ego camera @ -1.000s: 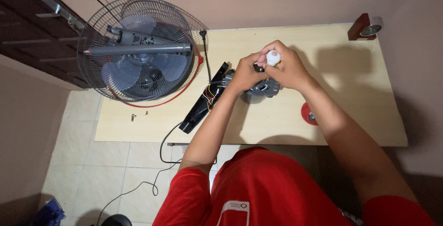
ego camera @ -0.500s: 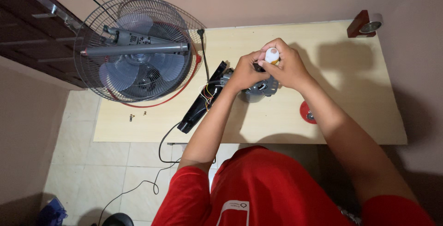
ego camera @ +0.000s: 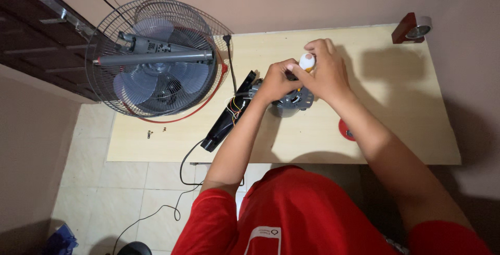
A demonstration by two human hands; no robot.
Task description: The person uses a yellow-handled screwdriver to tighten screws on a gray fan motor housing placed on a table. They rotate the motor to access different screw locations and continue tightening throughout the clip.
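Holding steady mid-desk: our right hand still pinches the white cap, left hand still gripping the motor.

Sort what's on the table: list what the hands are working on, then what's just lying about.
In hand:
left hand and right hand on grey fan motor
small white bottle
black housing with wires

Lying about:
fan guard with blades
red cap
loose screws

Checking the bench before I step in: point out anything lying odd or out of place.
The fan cage hangs partly over the table edge, a grey pole lying across it. Small screws lie loose near the table's front edge. Both hands work at the grey motor.
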